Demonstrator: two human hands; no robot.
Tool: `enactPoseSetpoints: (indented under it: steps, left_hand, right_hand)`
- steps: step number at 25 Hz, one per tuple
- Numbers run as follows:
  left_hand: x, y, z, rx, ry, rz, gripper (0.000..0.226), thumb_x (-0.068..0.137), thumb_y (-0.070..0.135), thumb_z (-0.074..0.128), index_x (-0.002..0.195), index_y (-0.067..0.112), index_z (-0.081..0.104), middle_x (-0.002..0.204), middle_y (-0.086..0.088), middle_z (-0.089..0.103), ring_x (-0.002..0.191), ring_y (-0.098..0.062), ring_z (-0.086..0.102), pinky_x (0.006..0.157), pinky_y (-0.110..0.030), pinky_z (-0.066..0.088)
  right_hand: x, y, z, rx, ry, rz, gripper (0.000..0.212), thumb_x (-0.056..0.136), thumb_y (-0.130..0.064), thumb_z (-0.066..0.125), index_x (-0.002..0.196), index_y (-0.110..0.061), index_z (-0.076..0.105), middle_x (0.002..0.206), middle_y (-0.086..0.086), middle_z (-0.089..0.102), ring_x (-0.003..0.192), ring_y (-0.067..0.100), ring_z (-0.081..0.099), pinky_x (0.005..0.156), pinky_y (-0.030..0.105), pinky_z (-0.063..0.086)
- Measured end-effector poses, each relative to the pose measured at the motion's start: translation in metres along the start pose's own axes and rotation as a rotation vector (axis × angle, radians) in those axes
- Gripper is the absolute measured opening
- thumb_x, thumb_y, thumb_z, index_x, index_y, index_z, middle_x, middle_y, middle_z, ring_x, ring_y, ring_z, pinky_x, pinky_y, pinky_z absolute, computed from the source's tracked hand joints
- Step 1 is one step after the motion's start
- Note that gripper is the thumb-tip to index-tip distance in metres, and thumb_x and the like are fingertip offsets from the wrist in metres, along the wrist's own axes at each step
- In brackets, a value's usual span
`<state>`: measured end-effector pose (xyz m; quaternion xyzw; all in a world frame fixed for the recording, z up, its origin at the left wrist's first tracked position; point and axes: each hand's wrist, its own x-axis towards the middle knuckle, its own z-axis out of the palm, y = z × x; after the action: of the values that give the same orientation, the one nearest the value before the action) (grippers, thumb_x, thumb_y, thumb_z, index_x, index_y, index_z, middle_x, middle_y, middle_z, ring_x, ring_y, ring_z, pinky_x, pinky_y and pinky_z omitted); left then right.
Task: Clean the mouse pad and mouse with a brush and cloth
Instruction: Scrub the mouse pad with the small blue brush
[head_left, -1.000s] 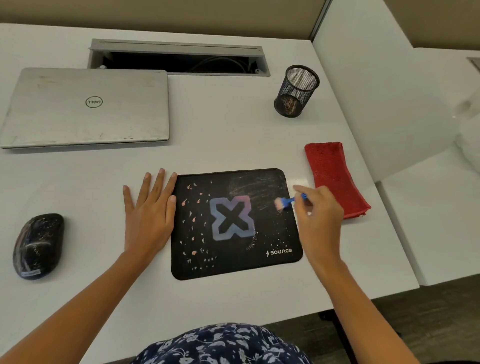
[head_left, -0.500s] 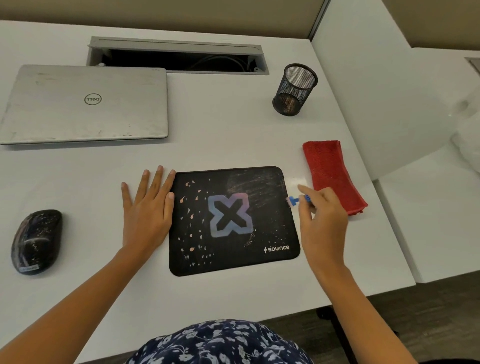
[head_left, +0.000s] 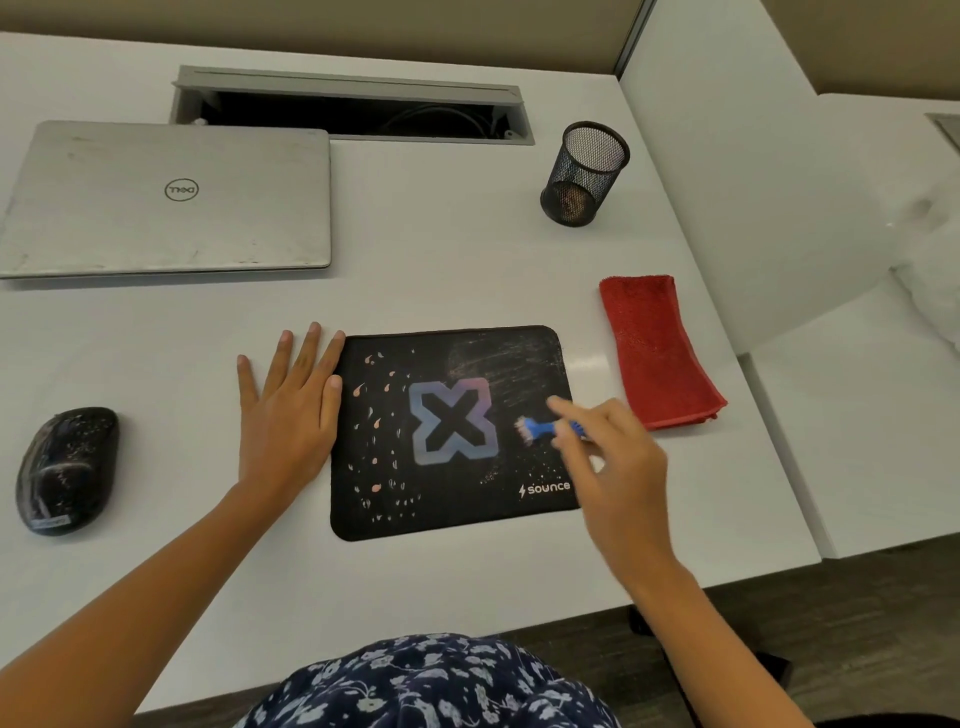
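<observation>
A black mouse pad (head_left: 447, 499) with a blue X print lies flat in the middle of the white desk; dusty smears show on its upper right part. My right hand (head_left: 618, 462) grips a small blue brush (head_left: 540, 429), whose pale bristles rest on the pad just right of the X. My left hand (head_left: 288, 410) lies flat, fingers spread, on the desk against the pad's left edge. A black mouse (head_left: 65, 467), speckled with dust, sits at the far left. A folded red cloth (head_left: 657, 353) lies right of the pad.
A closed silver laptop (head_left: 166, 202) lies at the back left, in front of an open cable tray (head_left: 353, 111). A black mesh pen cup (head_left: 584, 174) stands at the back right. A white partition (head_left: 753, 156) rises along the desk's right side.
My right hand swept the brush right to the pad's edge, then back left onto the pad near the X. The left hand stayed put.
</observation>
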<state>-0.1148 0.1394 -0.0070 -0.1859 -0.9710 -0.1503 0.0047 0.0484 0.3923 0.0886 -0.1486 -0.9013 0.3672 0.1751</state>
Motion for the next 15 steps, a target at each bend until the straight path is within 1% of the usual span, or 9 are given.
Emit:
enactPoseSetpoints:
  steps: [2,3,4,8,9,11,13,14,15]
  left_hand:
    - [0.0,-0.001,0.001,0.0,-0.001,0.001,0.055,0.1,0.046,0.007,0.153,0.032,0.012,0.16,0.003,0.015,0.148,-0.02,0.003,0.118,-0.052,-0.006]
    - [0.0,-0.001,0.001,0.0,-0.002,0.001,0.055,0.1,0.045,0.008,0.153,0.032,0.012,0.16,0.003,0.015,0.148,-0.02,0.004,0.117,-0.052,-0.006]
    - [0.0,-0.001,0.001,0.0,-0.002,0.002,0.054,0.1,0.044,0.009,0.153,0.032,0.011,0.16,0.003,0.015,0.148,-0.02,0.004,0.117,-0.053,-0.006]
    - [0.0,-0.002,0.001,0.0,-0.001,0.002,0.053,0.101,0.043,0.011,0.153,0.033,0.01,0.16,0.003,0.014,0.148,-0.02,0.003,0.117,-0.053,-0.006]
    - [0.0,-0.002,0.002,0.002,-0.001,0.002,0.053,0.101,0.043,0.011,0.153,0.033,0.01,0.16,0.002,0.014,0.148,-0.02,0.003,0.117,-0.053,-0.005]
    - [0.0,-0.001,0.001,0.006,-0.001,0.004,0.053,0.101,0.043,0.011,0.153,0.033,0.01,0.16,0.002,0.015,0.148,-0.02,0.004,0.117,-0.053,-0.005]
    - [0.0,-0.001,0.0,0.002,-0.003,0.004,0.054,0.1,0.044,0.009,0.153,0.032,0.011,0.16,0.002,0.015,0.148,-0.021,0.004,0.117,-0.053,-0.006]
    - [-0.001,-0.001,0.0,-0.001,-0.004,0.004,0.055,0.1,0.044,0.009,0.153,0.032,0.012,0.16,0.002,0.015,0.148,-0.021,0.004,0.117,-0.052,-0.006]
    - [-0.001,-0.001,-0.001,-0.004,-0.004,0.006,0.055,0.1,0.045,0.008,0.153,0.032,0.012,0.16,0.002,0.014,0.148,-0.021,0.004,0.117,-0.052,-0.006]
  right_hand:
    - [-0.021,-0.015,0.011,0.121,-0.186,-0.062,0.028,0.093,-0.013,0.06,0.12,-0.012,0.065,0.088,-0.007,0.054,0.077,0.012,0.059,0.062,0.025,0.054]
    - [-0.028,-0.017,0.013,0.11,-0.225,-0.087,0.028,0.093,-0.014,0.059,0.119,-0.013,0.065,0.089,-0.008,0.053,0.079,0.008,0.058,0.064,0.02,0.053]
    - [-0.029,-0.014,0.013,0.07,-0.205,-0.08,0.027,0.092,-0.014,0.059,0.119,-0.013,0.065,0.089,-0.008,0.053,0.08,0.004,0.056,0.065,0.015,0.051]
    - [-0.009,0.014,-0.013,-0.175,0.16,0.079,0.031,0.088,-0.007,0.062,0.118,-0.005,0.064,0.087,-0.004,0.051,0.07,0.002,0.051,0.068,0.002,0.044]
    - [-0.009,0.017,-0.017,-0.179,0.204,0.087,0.032,0.087,-0.007,0.063,0.119,-0.005,0.064,0.087,-0.003,0.052,0.07,0.004,0.051,0.069,0.001,0.044]
    - [-0.015,0.01,-0.012,-0.055,0.132,0.074,0.03,0.088,-0.007,0.063,0.118,-0.008,0.065,0.086,-0.004,0.054,0.072,0.007,0.055,0.067,0.007,0.05]
    - [-0.029,-0.003,0.001,0.085,-0.063,0.041,0.028,0.09,-0.011,0.062,0.118,-0.014,0.066,0.086,-0.004,0.056,0.077,0.01,0.059,0.064,0.016,0.053]
    - [-0.035,-0.006,0.005,0.099,-0.126,0.012,0.028,0.09,-0.01,0.062,0.118,-0.016,0.066,0.086,-0.003,0.057,0.079,0.008,0.059,0.065,0.014,0.052]
    - [-0.037,-0.005,0.006,0.084,-0.135,-0.001,0.028,0.09,-0.009,0.063,0.117,-0.016,0.066,0.085,-0.003,0.056,0.081,0.005,0.058,0.065,0.01,0.05]
